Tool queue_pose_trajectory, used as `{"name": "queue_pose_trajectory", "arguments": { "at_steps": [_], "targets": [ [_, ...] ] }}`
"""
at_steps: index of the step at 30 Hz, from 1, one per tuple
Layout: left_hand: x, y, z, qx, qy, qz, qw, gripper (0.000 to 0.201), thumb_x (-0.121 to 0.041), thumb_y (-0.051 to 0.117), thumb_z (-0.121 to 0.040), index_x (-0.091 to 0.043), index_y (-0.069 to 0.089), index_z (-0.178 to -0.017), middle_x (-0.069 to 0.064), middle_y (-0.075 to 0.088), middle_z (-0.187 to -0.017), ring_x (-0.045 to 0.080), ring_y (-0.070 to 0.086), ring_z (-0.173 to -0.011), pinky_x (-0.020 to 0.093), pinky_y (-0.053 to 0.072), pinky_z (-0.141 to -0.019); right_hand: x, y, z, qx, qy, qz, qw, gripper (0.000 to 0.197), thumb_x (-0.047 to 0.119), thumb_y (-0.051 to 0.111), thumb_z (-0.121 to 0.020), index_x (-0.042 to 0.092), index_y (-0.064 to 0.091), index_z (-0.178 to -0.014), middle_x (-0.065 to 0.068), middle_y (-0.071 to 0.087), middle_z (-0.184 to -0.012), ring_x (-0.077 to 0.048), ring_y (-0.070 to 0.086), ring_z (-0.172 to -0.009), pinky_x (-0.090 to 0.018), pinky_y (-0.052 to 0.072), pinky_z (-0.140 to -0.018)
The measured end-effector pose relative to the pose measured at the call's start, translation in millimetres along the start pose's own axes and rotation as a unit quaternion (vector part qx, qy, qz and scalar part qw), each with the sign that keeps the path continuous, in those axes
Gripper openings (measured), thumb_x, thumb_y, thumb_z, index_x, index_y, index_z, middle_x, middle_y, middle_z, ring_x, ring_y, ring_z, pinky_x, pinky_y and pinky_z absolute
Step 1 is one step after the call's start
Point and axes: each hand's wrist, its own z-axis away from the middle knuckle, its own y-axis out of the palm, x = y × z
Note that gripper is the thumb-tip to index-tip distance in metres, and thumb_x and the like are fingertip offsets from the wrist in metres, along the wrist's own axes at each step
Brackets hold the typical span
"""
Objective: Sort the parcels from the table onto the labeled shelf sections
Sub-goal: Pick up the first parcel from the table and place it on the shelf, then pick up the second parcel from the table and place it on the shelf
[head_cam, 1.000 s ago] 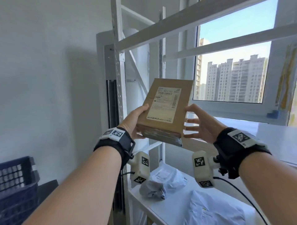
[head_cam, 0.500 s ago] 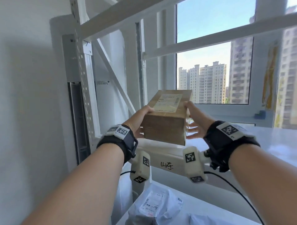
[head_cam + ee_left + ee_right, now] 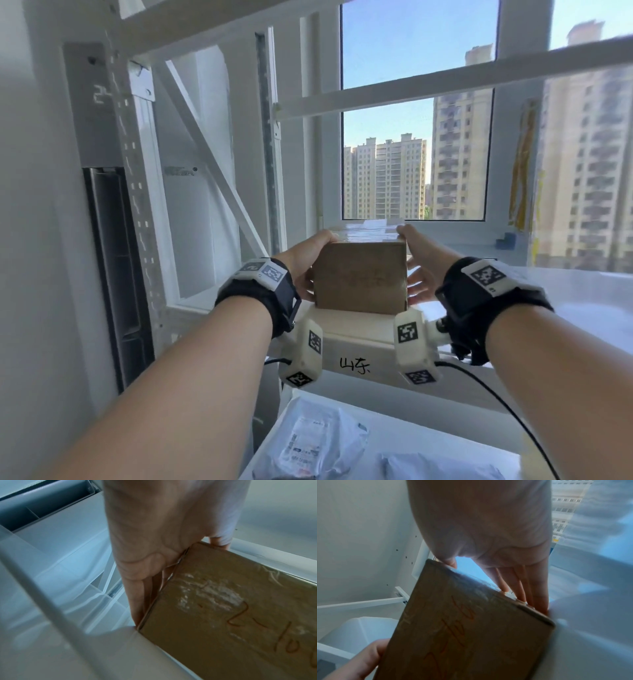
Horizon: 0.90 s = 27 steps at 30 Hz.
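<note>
A brown cardboard box [image 3: 359, 277] stands at the front edge of the white upper shelf, just behind the beam [image 3: 356, 353] hand-lettered 山东. Its plain side faces me and its taped top is barely visible. My left hand [image 3: 305, 263] grips its left side with the thumb over the top edge. My right hand [image 3: 421, 267] grips the right side the same way. The left wrist view shows my left hand [image 3: 154, 534] with fingers flat along the box [image 3: 231, 615], which bears red handwriting. In the right wrist view my right hand [image 3: 488, 527] holds the box [image 3: 462, 635] at its upper corner.
On the lower shelf lie a grey plastic mailer with a label [image 3: 315, 442] and another mailer [image 3: 438, 466]. The rack's perforated upright [image 3: 137, 205] and diagonal brace [image 3: 212, 171] stand to the left. A crossbeam [image 3: 445, 89] runs overhead, and a window [image 3: 411, 171] is behind.
The box, held up with its label tilted toward me, has been levelled and brought down and forward to the 山东 shelf. Both hands kept hold of it throughout.
</note>
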Motion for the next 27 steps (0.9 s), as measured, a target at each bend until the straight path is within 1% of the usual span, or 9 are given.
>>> {"name": "queue_pose_trajectory", "arguments": {
  "at_steps": [8,12,14,16,17,19,21,23,27],
  "targets": [
    [1,2,3,-0.016,0.022,-0.027,0.999,0.045,-0.062,0.050,-0.086,-0.018,0.057,-0.091,0.008,0.058,-0.098,0.027,0.060,-0.098,0.043,0.046,-0.105,-6,-2,13,-0.044,0.013,-0.005,0.999,0.084,0.070,0.034,-0.091,0.010,0.034,-0.150,-0.029,0.051,-0.136,-0.042,0.057,-0.101,-0.048,0.052,-0.092],
    [-7,5,22,-0.089,0.079,-0.102,0.988,0.077,-0.066,0.050,-0.082,-0.015,0.051,-0.140,0.008,0.053,-0.142,0.029,0.051,-0.130,0.044,0.039,-0.111,-10,-3,30,-0.113,-0.027,0.082,0.990,0.085,0.067,0.023,-0.095,0.005,0.031,-0.152,-0.023,0.038,-0.154,-0.040,0.042,-0.137,-0.048,0.035,-0.112],
    [-13,7,33,-0.152,0.139,-0.125,0.970,0.074,-0.054,0.051,-0.088,-0.009,0.042,-0.147,0.009,0.046,-0.149,0.029,0.047,-0.133,0.038,0.039,-0.108,-14,-5,44,-0.157,-0.047,0.175,0.971,0.082,0.061,0.018,-0.099,-0.001,0.037,-0.149,-0.023,0.038,-0.154,-0.037,0.038,-0.142,-0.042,0.030,-0.114],
    [-18,13,46,-0.214,0.214,-0.171,0.938,0.065,-0.041,0.052,-0.091,-0.010,0.041,-0.146,0.008,0.046,-0.148,0.027,0.048,-0.133,0.033,0.039,-0.100,-20,-10,57,-0.194,-0.070,0.250,0.946,0.074,0.054,0.018,-0.102,-0.001,0.042,-0.146,-0.026,0.050,-0.143,-0.032,0.051,-0.130,-0.039,0.038,-0.104],
    [-19,18,53,-0.241,0.251,-0.196,0.917,0.059,-0.036,0.053,-0.091,-0.013,0.042,-0.145,0.007,0.047,-0.146,0.026,0.048,-0.132,0.032,0.039,-0.098,-25,-15,63,-0.199,-0.087,0.281,0.935,0.068,0.050,0.019,-0.103,0.002,0.048,-0.141,-0.026,0.060,-0.122,-0.029,0.060,-0.111,-0.038,0.043,-0.092],
    [-19,33,68,-0.264,0.319,-0.234,0.879,0.050,-0.029,0.054,-0.091,-0.017,0.046,-0.139,0.006,0.048,-0.139,0.026,0.051,-0.126,0.033,0.041,-0.098,-34,-26,74,-0.213,-0.108,0.324,0.915,0.057,0.049,0.021,-0.102,0.006,0.059,-0.108,-0.017,0.055,-0.089,-0.024,0.056,-0.078,-0.035,0.044,-0.073],
    [-19,54,80,-0.246,0.360,-0.260,0.862,0.046,-0.027,0.055,-0.090,-0.019,0.050,-0.134,0.006,0.050,-0.136,0.025,0.053,-0.123,0.035,0.043,-0.098,-44,-37,93,-0.245,-0.102,0.361,0.894,0.050,0.048,0.029,-0.100,0.008,0.052,-0.081,-0.012,0.056,-0.086,-0.023,0.052,-0.071,-0.034,0.040,-0.067],
    [-17,77,91,-0.206,0.381,-0.284,0.856,0.045,-0.023,0.054,-0.089,-0.019,0.051,-0.134,0.007,0.051,-0.137,0.025,0.052,-0.125,0.035,0.042,-0.099,-55,-49,115,-0.283,-0.092,0.392,0.870,0.046,0.046,0.039,-0.098,0.011,0.051,-0.072,-0.011,0.058,-0.084,-0.022,0.051,-0.066,-0.032,0.037,-0.060],
    [-10,133,114,-0.071,0.412,-0.346,0.840,0.047,-0.014,0.050,-0.091,-0.018,0.051,-0.137,0.010,0.048,-0.141,0.028,0.048,-0.129,0.035,0.039,-0.104,-80,-73,159,-0.316,-0.063,0.443,0.837,0.042,0.042,0.047,-0.096,0.008,0.065,-0.114,-0.011,0.066,-0.118,-0.028,0.060,-0.110,-0.036,0.045,-0.084]
  ]
}}
